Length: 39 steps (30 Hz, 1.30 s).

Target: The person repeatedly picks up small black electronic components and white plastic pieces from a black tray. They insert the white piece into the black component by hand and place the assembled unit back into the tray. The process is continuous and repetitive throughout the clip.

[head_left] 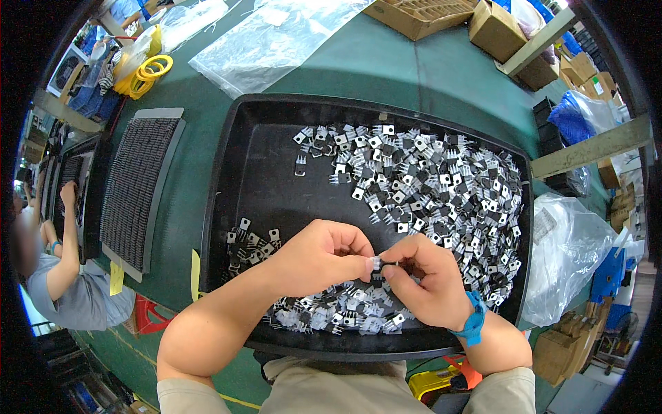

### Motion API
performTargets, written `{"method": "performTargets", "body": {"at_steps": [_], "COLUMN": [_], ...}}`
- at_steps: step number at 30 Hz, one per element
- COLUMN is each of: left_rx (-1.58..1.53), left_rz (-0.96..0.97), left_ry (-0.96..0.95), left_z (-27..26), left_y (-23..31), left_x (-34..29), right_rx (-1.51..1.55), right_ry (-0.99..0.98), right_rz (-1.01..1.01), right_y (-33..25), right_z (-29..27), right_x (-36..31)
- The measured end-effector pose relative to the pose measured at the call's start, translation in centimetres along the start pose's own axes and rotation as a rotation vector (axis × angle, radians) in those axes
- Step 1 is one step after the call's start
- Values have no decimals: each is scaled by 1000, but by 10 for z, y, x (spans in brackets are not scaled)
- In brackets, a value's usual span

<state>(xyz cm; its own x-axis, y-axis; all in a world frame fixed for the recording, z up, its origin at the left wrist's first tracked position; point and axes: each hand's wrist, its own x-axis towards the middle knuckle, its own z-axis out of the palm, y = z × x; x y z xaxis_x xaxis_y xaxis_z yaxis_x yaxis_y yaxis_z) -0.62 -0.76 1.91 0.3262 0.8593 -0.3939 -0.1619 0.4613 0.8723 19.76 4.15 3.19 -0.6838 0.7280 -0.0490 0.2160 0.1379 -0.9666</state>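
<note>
My left hand (338, 257) and my right hand (424, 276) meet fingertip to fingertip over the near part of a black tray (231, 172). Pinched in the left fingers is a small whitish translucent plastic piece (376, 262). Directly beside it, my right thumb and forefinger close on a small dark part, apparently a transistor, mostly hidden by the fingers. Loose transistors (441, 179) with black bodies, metal tabs and pale legs fill the tray's right side. Below my hands lies a heap of transistors mixed with whitish plastic pieces (352, 307). A smaller transistor pile (252, 245) sits at the tray's left.
Left of the tray lies a rack (141, 186) packed with rows of dark parts. Clear plastic bags (269, 45) rest behind and at the right. Cardboard boxes (496, 31) stand at the back. A co-worker (76, 276) sits at far left. Yellow rings (149, 74) lie at back left.
</note>
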Motion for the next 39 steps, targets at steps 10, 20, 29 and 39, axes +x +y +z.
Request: {"method": "performTargets", "body": {"at_steps": [10, 20, 29, 39], "left_rx": [-189, -392, -407, -304], "left_rz": [-12, 203, 120, 107], "left_ry": [12, 234, 199, 167], "left_z": [-9, -14, -13, -12], "left_y": [-4, -15, -9, -6], "left_x": [4, 13, 11, 8], "right_rx": [339, -322, -712, 22], "right_ry": [-63, -295, -553, -245], "right_rz": [286, -61, -214, 0], "right_y": [1, 12, 28, 1], "right_z": [-8, -2, 35, 1], "right_x": [7, 11, 7, 9]}}
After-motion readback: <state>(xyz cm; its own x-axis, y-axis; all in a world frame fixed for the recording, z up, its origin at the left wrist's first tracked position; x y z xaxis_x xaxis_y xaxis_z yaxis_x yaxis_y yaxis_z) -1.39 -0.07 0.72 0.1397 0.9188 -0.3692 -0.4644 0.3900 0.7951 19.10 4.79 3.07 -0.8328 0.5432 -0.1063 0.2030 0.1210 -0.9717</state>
